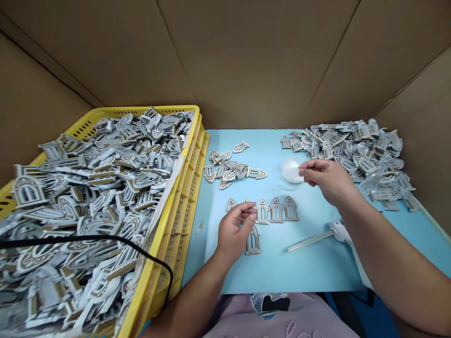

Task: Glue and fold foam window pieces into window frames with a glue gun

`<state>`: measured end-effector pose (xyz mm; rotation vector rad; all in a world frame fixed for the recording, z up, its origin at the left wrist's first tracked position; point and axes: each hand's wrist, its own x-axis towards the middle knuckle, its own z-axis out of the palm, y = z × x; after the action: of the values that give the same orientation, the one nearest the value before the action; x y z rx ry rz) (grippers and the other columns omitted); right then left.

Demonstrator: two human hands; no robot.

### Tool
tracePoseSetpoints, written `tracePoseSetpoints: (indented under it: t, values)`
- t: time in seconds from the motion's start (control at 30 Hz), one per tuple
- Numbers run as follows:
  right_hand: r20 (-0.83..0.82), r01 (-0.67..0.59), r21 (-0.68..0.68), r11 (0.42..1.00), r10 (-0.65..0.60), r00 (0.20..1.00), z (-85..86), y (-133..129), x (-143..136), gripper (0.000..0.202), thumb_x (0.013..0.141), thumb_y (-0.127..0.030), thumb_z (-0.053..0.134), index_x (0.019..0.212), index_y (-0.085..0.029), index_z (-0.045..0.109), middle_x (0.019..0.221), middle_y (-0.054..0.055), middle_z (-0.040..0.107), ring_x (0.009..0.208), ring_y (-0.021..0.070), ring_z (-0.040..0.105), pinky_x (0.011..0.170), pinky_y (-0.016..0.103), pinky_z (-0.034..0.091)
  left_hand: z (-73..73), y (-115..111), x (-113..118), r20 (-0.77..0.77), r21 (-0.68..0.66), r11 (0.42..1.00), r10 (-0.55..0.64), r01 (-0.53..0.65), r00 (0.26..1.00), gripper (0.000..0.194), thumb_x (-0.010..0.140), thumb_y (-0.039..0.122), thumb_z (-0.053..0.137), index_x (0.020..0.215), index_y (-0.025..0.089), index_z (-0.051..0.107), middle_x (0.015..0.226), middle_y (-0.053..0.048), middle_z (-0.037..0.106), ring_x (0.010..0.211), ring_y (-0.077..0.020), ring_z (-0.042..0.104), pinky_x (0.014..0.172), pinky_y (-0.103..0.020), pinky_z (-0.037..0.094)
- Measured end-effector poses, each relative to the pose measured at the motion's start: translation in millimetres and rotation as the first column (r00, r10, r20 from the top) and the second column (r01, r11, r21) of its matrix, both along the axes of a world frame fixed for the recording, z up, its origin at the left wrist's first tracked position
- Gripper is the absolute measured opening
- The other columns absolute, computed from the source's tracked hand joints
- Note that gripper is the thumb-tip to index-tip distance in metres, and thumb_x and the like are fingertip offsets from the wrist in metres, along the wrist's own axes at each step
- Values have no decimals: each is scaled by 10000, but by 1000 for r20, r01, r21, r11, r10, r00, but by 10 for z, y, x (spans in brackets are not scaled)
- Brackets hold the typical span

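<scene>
My left hand (235, 231) hovers over a row of small arched window pieces (276, 210), its fingers loosely curled and thumb apart, with nothing visible in them. It covers part of the row's left end. Just below the row lies another arched piece (253, 241). To the right, my right hand (326, 179) is closed in a pinch at the edge of a whitish, see-through round item (291, 171); what exactly sits between the fingertips is too small to tell. Under my right forearm lies a white glue gun (340, 231) with a translucent glue stick (310, 241) protruding, its body partly hidden.
A yellow crate (192, 188) heaped with arched pieces stands at left, a black cable (116, 238) crossing over it. A loose cluster of pieces (229, 171) lies beside it. Another large pile (352, 145) fills the table's back right. Cardboard walls (253, 61) enclose the blue table (268, 277).
</scene>
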<state>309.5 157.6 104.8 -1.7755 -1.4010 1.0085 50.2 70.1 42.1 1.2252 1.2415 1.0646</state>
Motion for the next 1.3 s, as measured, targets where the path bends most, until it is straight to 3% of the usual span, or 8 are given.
tracePoseSetpoints:
  t: [0.1, 0.2, 0.53, 0.73, 0.83, 0.97, 1.17, 1.3]
  values:
    - [-186, -191, -97, 977, 171, 968, 5, -296, -338, 254, 714, -408, 716, 831, -185, 686, 666, 11, 624, 583, 124, 528, 556, 265, 443, 28, -69, 52, 244, -114, 975, -156, 188, 957, 504, 887, 531, 603, 1223, 157, 629, 1043, -118, 712, 771, -155, 664, 641, -254, 501]
    - [-280, -343, -170, 924, 288, 916, -62, -534, -616, 229, 712, -390, 725, 809, -185, 703, 709, 19, 659, 644, 142, 569, 600, 275, 456, 31, -148, 73, 302, -193, 927, -255, 321, 919, 491, 882, 600, 576, 1040, 149, 689, 927, -102, 730, 628, -117, 624, 525, -214, 421]
    - [-174, -461, -186, 868, 433, 885, -372, -643, -950, 276, 750, -465, 726, 789, -192, 711, 673, 1, 640, 632, 136, 550, 600, 277, 439, -142, -426, -187, -28, -171, 984, -52, 46, 998, 324, 892, 437, 609, 704, 177, 654, 623, -11, 655, 546, -116, 568, 562, -237, 474]
    - [-7, -519, -159, 840, 525, 851, -425, -260, -1220, 175, 829, -319, 623, 882, -198, 738, 748, 9, 697, 646, 144, 581, 594, 273, 425, -211, -489, -474, -239, 10, 998, 60, -59, 969, 157, 859, 360, 669, 830, 234, 759, 901, -54, 741, 952, -230, 627, 943, -377, 463]
    - [38, -630, -127, 766, 639, 769, -358, -187, -1380, 146, 847, -270, 598, 860, -205, 728, 763, -4, 702, 671, 140, 595, 629, 268, 431, -240, -516, -536, -189, -4, 993, 115, -118, 975, 158, 866, 353, 666, 859, 229, 764, 976, -56, 741, 980, -221, 637, 932, -351, 471]
    - [74, -723, -99, 683, 730, 680, -246, -229, -1506, 158, 858, -211, 577, 885, -214, 732, 847, -10, 721, 744, 136, 615, 688, 265, 432, -262, -578, -596, -52, -139, 971, 189, -194, 981, 288, 899, 441, 624, 836, 177, 721, 642, 4, 633, 582, -129, 571, 590, -253, 471]
    - [56, -726, -121, 677, 735, 676, -208, -365, -1498, 192, 897, -279, 564, 935, -232, 747, 822, -11, 724, 700, 139, 619, 633, 268, 447, -211, -606, -610, 95, -184, 944, 295, -274, 951, 435, 968, 518, 500, 1093, 149, 692, 705, 3, 621, 605, -103, 557, 583, -225, 448]
    - [31, -716, -59, 696, 718, 695, -226, -465, -1524, 174, 897, -240, 589, 917, -248, 761, 895, -17, 748, 807, 139, 673, 732, 266, 492, -203, -564, -558, 197, -199, 970, 180, -141, 964, 422, 971, 507, 503, 1038, 142, 703, 798, -38, 694, 652, -119, 609, 614, -237, 470]
